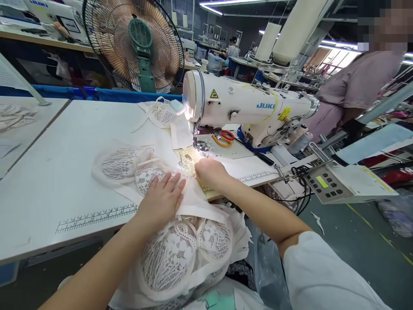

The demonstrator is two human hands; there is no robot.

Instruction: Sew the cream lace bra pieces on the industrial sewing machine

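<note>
A cream lace bra point(148, 177) lies across the table edge in front of the sewing machine point(222, 97). My left hand point(163, 196) rests flat on its fabric with the fingers stretched out. Close to the needle, my right hand point(209, 172) is closed with the fingers bent, pinching the bra's edge; the fingertips are partly hidden. The machine's lamp lights the fabric under the presser foot point(195, 142). More joined lace bra cups point(171, 254) hang over my lap. Another lace piece point(161, 113) lies behind the needle.
Scissors with red and orange handles point(223, 138) lie beside the needle area. A black-handled tool point(264, 158) is at the machine's base. A control panel point(325, 183) juts out at the right. A large fan point(140, 47) stands behind the table, and a person point(345, 86) stands at the right.
</note>
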